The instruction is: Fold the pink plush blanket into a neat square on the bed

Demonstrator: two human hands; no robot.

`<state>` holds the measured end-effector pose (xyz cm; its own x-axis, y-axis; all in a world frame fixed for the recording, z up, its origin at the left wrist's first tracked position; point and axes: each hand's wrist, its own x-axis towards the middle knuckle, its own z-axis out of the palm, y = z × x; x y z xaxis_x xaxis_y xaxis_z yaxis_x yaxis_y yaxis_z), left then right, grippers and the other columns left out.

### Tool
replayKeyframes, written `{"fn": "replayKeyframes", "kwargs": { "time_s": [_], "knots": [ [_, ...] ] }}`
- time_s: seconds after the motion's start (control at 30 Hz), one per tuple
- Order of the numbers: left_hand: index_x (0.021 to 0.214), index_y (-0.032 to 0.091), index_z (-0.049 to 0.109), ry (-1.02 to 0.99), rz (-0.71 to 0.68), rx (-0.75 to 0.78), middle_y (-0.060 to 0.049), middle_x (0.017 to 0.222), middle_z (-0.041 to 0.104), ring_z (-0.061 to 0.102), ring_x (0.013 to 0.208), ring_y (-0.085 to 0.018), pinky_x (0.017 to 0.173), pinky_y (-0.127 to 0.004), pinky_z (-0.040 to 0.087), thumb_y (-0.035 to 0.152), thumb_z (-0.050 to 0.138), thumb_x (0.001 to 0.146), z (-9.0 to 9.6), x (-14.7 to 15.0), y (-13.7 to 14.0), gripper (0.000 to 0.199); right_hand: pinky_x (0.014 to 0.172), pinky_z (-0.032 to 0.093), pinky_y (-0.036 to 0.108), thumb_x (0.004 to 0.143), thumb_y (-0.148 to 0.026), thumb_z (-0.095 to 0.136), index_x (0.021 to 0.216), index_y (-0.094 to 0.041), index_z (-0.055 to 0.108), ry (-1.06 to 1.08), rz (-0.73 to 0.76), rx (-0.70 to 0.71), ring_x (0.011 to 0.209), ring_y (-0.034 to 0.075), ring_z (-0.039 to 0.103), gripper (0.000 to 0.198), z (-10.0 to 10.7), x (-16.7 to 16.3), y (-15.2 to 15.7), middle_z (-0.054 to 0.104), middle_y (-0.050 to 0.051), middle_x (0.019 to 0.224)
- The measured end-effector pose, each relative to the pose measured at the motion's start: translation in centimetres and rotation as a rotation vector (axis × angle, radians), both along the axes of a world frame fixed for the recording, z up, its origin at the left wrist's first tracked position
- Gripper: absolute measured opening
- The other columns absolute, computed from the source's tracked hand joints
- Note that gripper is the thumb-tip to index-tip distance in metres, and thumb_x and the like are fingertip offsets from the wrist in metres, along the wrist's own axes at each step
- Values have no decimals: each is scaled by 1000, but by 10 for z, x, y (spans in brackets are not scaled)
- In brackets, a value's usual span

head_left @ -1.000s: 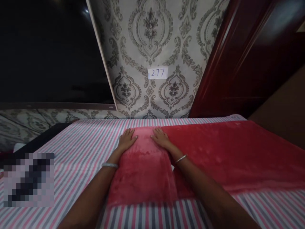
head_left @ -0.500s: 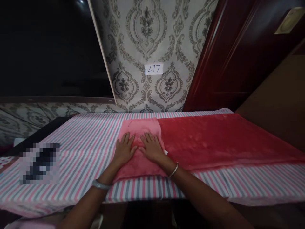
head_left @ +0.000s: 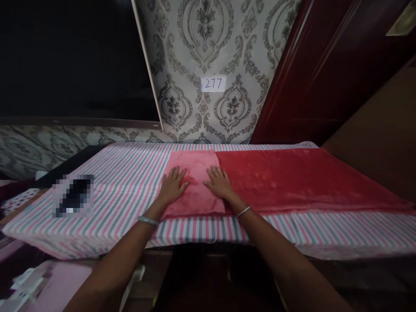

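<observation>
A long red plush blanket (head_left: 292, 182) lies across the table, its left end folded over so that a paler pink underside (head_left: 195, 160) faces up. My left hand (head_left: 172, 185) rests flat on the left side of that folded part, fingers spread. On its right edge, by the border with the darker red, lies my right hand (head_left: 219, 182), also flat with fingers apart. Neither hand grips the fabric. A bangle circles each wrist.
A striped cloth (head_left: 126, 173) covers the table under the blanket. A blurred-out dark object (head_left: 74, 196) sits at its left. Behind are a large dark screen (head_left: 74, 60), patterned wallpaper with a "277" paper label (head_left: 213, 83), and a dark red wooden door (head_left: 312, 82).
My right hand has slid to the right, away from my left hand, to the edge of the folded pink part. The camera view has shifted slightly.
</observation>
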<state>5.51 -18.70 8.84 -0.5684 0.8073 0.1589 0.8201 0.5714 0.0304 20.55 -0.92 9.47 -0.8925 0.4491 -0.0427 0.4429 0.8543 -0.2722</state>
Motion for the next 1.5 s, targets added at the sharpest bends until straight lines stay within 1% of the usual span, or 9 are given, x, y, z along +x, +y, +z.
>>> {"fn": "replayKeyframes", "kwargs": {
  "time_s": [0.1,0.2,0.3,0.37,0.5,0.6,0.73,1.07,1.5],
  "knots": [
    [158,21,33,-50,0,-24,-15,167,23,19,155,-30,120,-59,26,45,38,102,5,-4,1,61,122,13,54,104,-52,32,162,-16,24,-30,-44,-56,157,27,6,69,17,5,-13,11,14,170],
    [160,23,28,-119,8,-35,-15,168,19,16,156,-31,121,-60,23,47,40,102,15,0,-3,64,122,11,54,102,-57,34,162,-15,23,41,-32,-31,157,31,7,74,28,11,-42,13,17,169],
    [160,23,29,-82,21,11,-15,168,20,15,156,-32,122,-60,20,46,43,101,18,17,-15,65,123,9,52,100,-60,39,162,-17,23,105,66,20,157,31,7,77,25,17,-71,14,16,169],
    [159,24,31,-42,14,24,-14,167,24,17,156,-33,123,-61,18,45,45,100,13,33,-23,64,124,6,52,100,-61,40,162,-17,25,96,96,44,157,31,6,78,14,22,-78,14,16,169],
    [158,23,36,-31,-1,-9,-14,167,25,18,155,-34,122,-62,18,46,42,101,-4,54,-31,62,125,5,49,100,-60,39,161,-17,28,53,109,55,157,28,6,76,-8,32,-63,14,15,169],
    [158,22,35,-26,6,-27,-14,168,22,17,155,-34,122,-63,19,47,39,102,-8,56,-30,62,124,7,52,101,-60,36,162,-19,24,49,88,35,157,25,4,75,-16,39,-51,9,10,170],
    [159,22,34,-19,14,-56,-15,168,22,16,156,-33,122,-61,19,48,38,102,-4,55,-29,62,124,8,53,101,-59,34,162,-19,23,47,60,12,157,23,4,74,-16,41,-50,8,8,170],
    [159,25,33,-21,30,-36,-12,168,22,15,156,-32,122,-60,17,50,38,102,-11,53,-30,62,124,10,50,102,-57,36,161,-17,26,61,29,15,157,24,4,73,-16,46,-52,10,12,170],
    [159,25,33,-26,32,-28,-13,168,22,16,156,-32,122,-60,18,49,40,102,-7,55,-32,62,124,14,47,101,-49,35,161,-12,24,58,-24,2,157,22,6,71,-17,58,-50,11,11,170]
  ]
}}
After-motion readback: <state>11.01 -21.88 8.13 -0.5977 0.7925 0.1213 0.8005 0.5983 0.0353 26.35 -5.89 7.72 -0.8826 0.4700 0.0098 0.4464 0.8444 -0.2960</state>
